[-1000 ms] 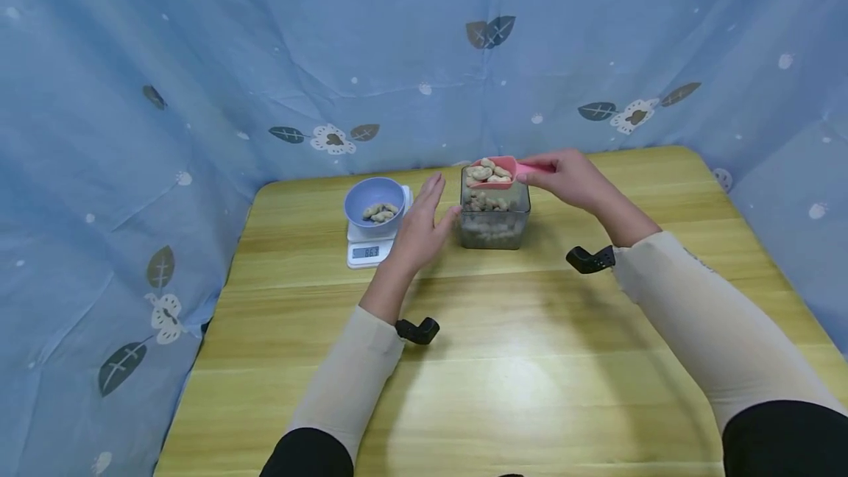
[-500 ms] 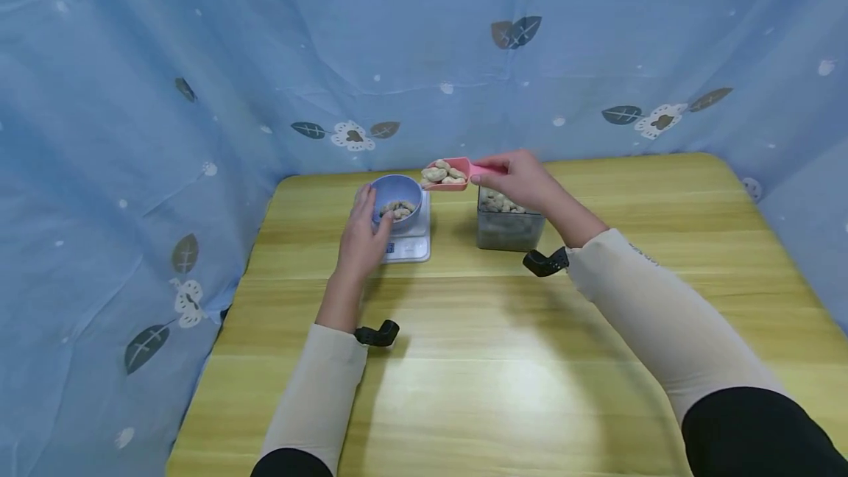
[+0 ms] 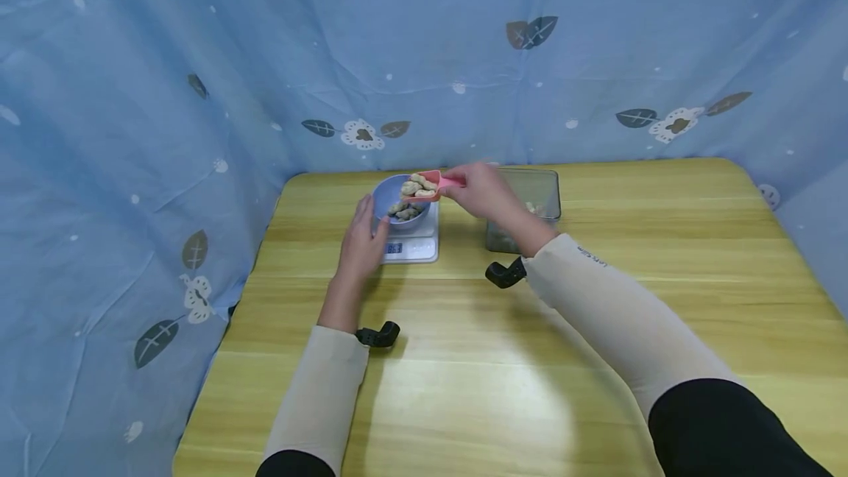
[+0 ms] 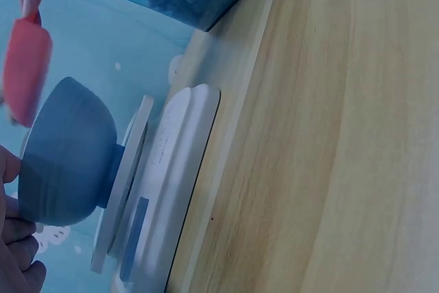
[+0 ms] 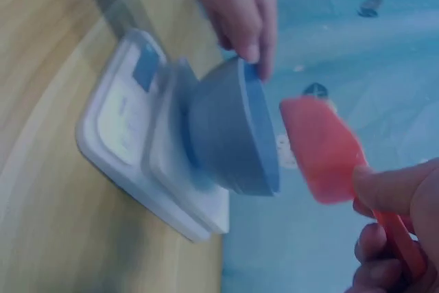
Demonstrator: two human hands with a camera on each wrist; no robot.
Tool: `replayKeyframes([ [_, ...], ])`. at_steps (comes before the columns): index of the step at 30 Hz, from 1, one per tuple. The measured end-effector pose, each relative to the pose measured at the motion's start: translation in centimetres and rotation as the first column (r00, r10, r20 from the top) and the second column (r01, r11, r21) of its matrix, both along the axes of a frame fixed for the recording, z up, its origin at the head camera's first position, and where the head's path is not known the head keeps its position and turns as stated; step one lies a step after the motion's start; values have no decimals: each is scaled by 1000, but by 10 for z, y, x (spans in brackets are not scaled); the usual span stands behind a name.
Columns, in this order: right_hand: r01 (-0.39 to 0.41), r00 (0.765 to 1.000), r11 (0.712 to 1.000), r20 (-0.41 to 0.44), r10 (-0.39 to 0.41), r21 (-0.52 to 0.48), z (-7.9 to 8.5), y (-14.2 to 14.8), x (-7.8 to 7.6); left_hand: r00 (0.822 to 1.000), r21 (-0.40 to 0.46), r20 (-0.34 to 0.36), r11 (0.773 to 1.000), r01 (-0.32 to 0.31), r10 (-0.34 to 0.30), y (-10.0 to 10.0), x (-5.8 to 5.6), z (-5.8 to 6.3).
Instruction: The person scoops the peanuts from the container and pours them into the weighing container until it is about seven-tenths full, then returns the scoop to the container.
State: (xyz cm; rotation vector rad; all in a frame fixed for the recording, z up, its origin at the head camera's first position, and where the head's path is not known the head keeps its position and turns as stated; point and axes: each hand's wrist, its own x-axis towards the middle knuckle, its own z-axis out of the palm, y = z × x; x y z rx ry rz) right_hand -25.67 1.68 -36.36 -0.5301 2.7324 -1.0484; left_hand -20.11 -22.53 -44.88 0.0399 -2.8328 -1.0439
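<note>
One pink scoop [image 5: 322, 149], heaped with pale peanuts [image 3: 418, 185], is just above the blue bowl [image 5: 223, 128], its handle pinched in the right grip [image 3: 482, 190]; the left grip [image 3: 361, 245] holds the bowl's side. The head view shows more peanuts [image 3: 405, 212] inside; the right wrist view hides them but shows scoop and rim apart.

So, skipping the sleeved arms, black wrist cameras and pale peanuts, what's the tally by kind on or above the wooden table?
Round blue bowl: 1
Flat white digital scale: 1
Pink plastic scoop: 1
See-through grey rectangular bin: 1
Total: 4
</note>
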Motion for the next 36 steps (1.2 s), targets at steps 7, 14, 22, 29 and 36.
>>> replayKeyframes([
  [7, -14, 956, 974, -283, 80, 228, -11, -18, 6, 1000, 6, -10, 1000, -16, 16, 1, -1, -2],
  [14, 4, 835, 932, -513, 197, 364, -14, -27, 16, 1000, 16, -11, 1000, -20, 21, 2, 0, -3],
  [22, 15, 792, 926, -570, 219, 377, -11, -26, 19, 1000, 25, 3, 999, -20, 20, 2, 1, -2],
  [29, -5, 851, 960, -503, 150, 279, -5, -10, 17, 1000, 23, 7, 1000, -13, 12, 1, 2, -1],
  [36, -16, 955, 993, -291, 49, 113, 0, 13, 11, 1000, 0, 4, 1000, -15, 15, 5, -1, 6],
])
